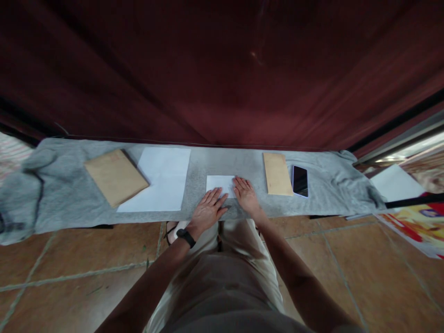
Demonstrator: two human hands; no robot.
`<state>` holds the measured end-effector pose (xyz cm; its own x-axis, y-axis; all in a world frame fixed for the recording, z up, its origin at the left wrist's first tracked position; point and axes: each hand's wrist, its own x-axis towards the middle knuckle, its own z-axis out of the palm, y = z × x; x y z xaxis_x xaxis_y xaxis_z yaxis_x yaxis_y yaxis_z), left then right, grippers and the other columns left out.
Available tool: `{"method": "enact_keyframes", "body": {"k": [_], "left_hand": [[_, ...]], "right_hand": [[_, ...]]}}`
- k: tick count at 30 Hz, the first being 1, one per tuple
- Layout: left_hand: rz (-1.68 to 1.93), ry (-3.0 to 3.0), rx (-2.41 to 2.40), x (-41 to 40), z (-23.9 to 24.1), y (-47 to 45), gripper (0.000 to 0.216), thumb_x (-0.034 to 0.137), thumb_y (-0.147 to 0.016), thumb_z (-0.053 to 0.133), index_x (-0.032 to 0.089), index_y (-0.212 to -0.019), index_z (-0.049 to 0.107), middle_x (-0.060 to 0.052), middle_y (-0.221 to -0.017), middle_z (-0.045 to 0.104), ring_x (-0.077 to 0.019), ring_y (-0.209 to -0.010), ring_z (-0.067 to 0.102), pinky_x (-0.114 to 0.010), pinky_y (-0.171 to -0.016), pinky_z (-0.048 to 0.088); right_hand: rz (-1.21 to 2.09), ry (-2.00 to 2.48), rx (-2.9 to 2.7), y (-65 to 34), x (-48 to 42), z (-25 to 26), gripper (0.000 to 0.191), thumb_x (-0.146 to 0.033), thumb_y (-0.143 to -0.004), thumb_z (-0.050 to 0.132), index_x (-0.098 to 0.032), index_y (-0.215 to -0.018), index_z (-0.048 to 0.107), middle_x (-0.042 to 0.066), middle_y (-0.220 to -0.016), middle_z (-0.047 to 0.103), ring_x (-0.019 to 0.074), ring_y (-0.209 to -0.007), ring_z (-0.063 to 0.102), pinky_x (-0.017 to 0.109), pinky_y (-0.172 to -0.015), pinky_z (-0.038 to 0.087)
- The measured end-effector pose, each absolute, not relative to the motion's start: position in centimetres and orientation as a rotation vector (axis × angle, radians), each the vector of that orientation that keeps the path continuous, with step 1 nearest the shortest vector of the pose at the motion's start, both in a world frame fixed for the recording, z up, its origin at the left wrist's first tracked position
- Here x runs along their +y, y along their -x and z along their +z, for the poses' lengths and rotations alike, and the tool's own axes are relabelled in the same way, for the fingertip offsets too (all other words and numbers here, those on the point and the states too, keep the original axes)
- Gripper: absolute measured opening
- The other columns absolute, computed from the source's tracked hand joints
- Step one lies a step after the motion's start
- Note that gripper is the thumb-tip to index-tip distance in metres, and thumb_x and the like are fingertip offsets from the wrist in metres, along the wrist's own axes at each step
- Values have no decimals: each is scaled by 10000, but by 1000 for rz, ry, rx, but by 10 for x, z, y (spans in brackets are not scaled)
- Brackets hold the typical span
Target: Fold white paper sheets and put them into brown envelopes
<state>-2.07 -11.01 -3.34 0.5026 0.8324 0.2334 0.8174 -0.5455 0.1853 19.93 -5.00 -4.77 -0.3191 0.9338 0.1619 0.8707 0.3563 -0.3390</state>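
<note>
A small white sheet of paper [219, 181], perhaps folded, lies on the grey cloth in front of me. My left hand [207, 210] rests on its lower left part, fingers stretched and thumb apart. On the paper's right edge lies my right hand [245, 194], palm down with its fingers extended. Neither hand grips anything. To the left is a large white sheet [166, 178], partly covered by a brown envelope-like packet [116, 175]. A narrower brown packet [277, 174] sits to the right of my right hand.
A phone [300, 180] lies beside the narrow packet. Grey cloth [326, 185] covers the long, narrow surface, wrinkled at both ends. A dark red panel [222, 92] rises behind it. At far right are a white sheet [397, 182] and a colourful printed sheet [423, 226].
</note>
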Motion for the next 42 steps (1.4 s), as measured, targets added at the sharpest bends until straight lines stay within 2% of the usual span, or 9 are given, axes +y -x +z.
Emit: {"method": "enact_keyframes", "body": {"k": [5,10,15,20,28,35,42], "left_hand": [[447,-2701,1456,-110,-33,20,530,450,-1044,481,208,-1514,523,-136,-1621,447,-293,-1528,378,-502,-1244,352],[425,-2722,1468,-110,-34,20,514,435,-1035,498,129,-1439,582,-188,-1565,507,-301,-1512,405,-501,-1246,358],[405,-2733,1470,-115,-40,21,519,423,-1037,486,51,-1379,604,-230,-1499,564,-301,-1488,442,-479,-1250,359],[423,-2705,1499,-128,-48,23,542,429,-1054,437,55,-1428,555,-218,-1503,564,-294,-1476,459,-488,-1254,350],[447,-2641,1522,-135,-51,22,502,405,-1039,472,69,-1396,576,-224,-1468,592,-314,-1450,489,-523,-1243,358],[427,-2637,1528,-134,-46,20,469,398,-1031,495,89,-1370,591,-197,-1420,633,-311,-1407,533,-500,-1243,360],[418,-2621,1534,-134,-43,20,500,399,-1040,459,82,-1414,555,-200,-1468,599,-298,-1447,493,-495,-1250,346]], "right_hand": [[279,1575,-2272,-191,-42,-40,510,-337,-1104,312,-118,-1512,524,133,-1590,479,247,-1512,410,493,-1279,275],[414,1271,-2407,-167,-55,-39,481,-342,-1109,310,-188,-1487,565,76,-1574,515,192,-1496,435,443,-1286,294],[443,1217,-2457,-154,-60,-43,461,-325,-1105,340,-173,-1462,589,97,-1559,530,217,-1484,456,467,-1273,322],[423,1232,-2526,-148,-53,-38,446,-338,-1098,383,-187,-1467,583,97,-1580,501,234,-1502,429,480,-1280,301],[419,1211,-2571,-126,-47,-39,442,-329,-1110,353,-222,-1478,573,51,-1595,488,175,-1509,412,426,-1298,267],[369,1308,-2541,-115,-36,-39,442,-330,-1107,381,-201,-1490,560,45,-1623,444,210,-1515,404,434,-1296,261],[346,1356,-2498,-109,-26,-35,450,-329,-1107,384,-176,-1494,553,73,-1614,455,220,-1513,409,439,-1289,282]]}}
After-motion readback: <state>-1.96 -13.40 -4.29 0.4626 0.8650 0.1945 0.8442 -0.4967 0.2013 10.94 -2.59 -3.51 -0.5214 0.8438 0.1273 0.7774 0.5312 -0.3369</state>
